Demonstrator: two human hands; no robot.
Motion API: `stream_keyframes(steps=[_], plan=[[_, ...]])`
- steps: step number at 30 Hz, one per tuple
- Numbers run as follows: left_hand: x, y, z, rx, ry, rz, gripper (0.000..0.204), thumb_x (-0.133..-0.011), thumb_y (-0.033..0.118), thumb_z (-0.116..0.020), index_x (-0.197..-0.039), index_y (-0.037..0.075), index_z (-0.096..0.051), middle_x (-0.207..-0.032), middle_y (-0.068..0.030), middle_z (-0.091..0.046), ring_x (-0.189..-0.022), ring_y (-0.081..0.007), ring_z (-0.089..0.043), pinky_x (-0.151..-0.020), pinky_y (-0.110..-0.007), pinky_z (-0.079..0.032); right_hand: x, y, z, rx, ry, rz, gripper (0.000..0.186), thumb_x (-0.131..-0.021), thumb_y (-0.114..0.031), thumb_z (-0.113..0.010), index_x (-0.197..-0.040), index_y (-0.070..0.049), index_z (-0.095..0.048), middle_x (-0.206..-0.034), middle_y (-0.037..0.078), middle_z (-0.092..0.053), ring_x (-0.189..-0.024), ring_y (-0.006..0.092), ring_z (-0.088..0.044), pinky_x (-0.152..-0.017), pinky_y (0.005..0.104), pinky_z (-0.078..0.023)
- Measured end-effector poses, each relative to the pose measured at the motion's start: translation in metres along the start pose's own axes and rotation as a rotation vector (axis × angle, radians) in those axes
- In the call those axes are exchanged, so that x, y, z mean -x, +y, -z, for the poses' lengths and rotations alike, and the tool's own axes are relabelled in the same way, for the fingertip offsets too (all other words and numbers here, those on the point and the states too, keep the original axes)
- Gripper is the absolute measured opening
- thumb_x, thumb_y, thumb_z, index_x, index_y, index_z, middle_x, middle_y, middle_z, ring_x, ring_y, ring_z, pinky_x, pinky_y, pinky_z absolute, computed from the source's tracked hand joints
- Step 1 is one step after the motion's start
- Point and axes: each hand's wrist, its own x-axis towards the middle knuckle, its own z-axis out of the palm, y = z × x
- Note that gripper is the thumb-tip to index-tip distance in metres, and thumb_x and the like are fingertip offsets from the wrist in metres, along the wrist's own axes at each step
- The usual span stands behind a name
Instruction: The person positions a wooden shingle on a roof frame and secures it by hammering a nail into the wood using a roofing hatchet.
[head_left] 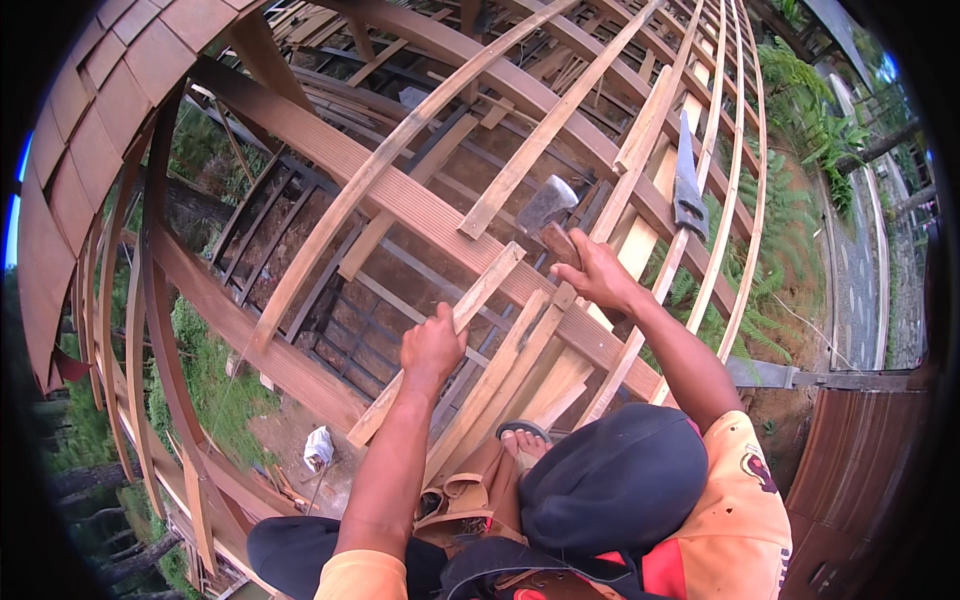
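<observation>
My left hand [432,345] is closed around a short wooden batten [490,285], which slants from the rafter down toward my leg. In my right hand [597,272] is a hatchet [547,205] with a broad grey metal head and a wooden handle; the fingers wrap the handle, and the head points up and away from me. Below the hatchet runs a thick reddish-brown rafter [440,215]. Several loose pieces of wood [505,370] lie between my forearms, close to my sandalled foot [525,437].
A handsaw [688,185] rests on the long battens at the right. Brown shingles [110,90] cover the roof edge at upper left. Through the open frame, dark metal bars [355,335] show below. A leather tool pouch [455,500] is at my waist; ferns [800,100] grow beyond the right side.
</observation>
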Motion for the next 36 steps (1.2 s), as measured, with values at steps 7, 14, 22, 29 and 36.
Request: stream_keyframes(steps=[7, 14, 22, 29, 36], plan=[[0.0, 0.003, 0.002, -0.012, -0.011, -0.028, 0.04, -0.089, 0.036, -0.07, -0.107, 0.004, -0.053, -0.086, -0.0223, -0.073, -0.081, -0.0414, -0.072, -0.073, -0.051, -0.058, 0.015, 0.008, -0.03, 0.191, -0.093, 0.018, 0.038, -0.092, -0.021, -0.068, -0.106, 0.002, -0.041, -0.077, 0.034, -0.062, -0.085, 0.0552, -0.063, -0.074, 0.0553, -0.051], [0.005, -0.003, -0.009, -0.042, 0.102, -0.054, 0.04, -0.089, 0.035, -0.07, -0.102, 0.005, -0.049, -0.086, -0.0224, -0.072, -0.078, -0.0413, -0.072, -0.07, -0.051, -0.058, 0.046, -0.036, -0.05, 0.189, 0.309, 0.185, 0.055, -0.092, -0.01, -0.063, -0.14, -0.004, -0.038, -0.109, 0.027, -0.058, -0.091, 0.048, -0.063, -0.073, 0.0542, -0.053], [0.007, -0.019, -0.014, 0.019, 0.162, -0.137, 0.028, -0.085, 0.031, -0.067, -0.098, 0.006, -0.061, -0.084, -0.0193, -0.073, -0.078, -0.0381, -0.073, -0.069, -0.048, -0.058, 0.077, -0.072, -0.09, 0.244, 0.024, 0.389, 0.062, -0.093, -0.034, -0.068, -0.144, -0.012, -0.04, -0.105, 0.018, -0.055, -0.079, 0.0417, -0.067, -0.066, 0.0482, -0.057], [-0.005, 0.016, -0.022, -0.007, 0.114, -0.117, 0.042, -0.089, 0.041, -0.07, -0.099, 0.001, -0.059, -0.086, -0.0237, -0.072, -0.081, -0.0406, -0.072, -0.073, -0.05, -0.059, 0.044, -0.018, -0.069, 0.385, 0.095, -0.12, 0.045, -0.099, -0.04, -0.058, -0.115, 0.001, -0.046, -0.101, 0.029, -0.064, -0.086, 0.046, -0.068, -0.071, 0.0554, -0.055], [-0.014, -0.028, -0.066, 0.086, 0.218, -0.217, 0.036, -0.089, 0.034, -0.066, -0.104, 0.003, -0.06, -0.089, -0.0185, -0.073, -0.076, -0.0354, -0.072, -0.068, -0.049, -0.057, 0.068, -0.08, -0.065, 0.321, 0.065, 0.557, 0.046, -0.092, -0.036, -0.068, -0.117, -0.003, -0.048, -0.088, 0.015, -0.057, -0.077, 0.0379, -0.067, -0.066, 0.0471, -0.057]])
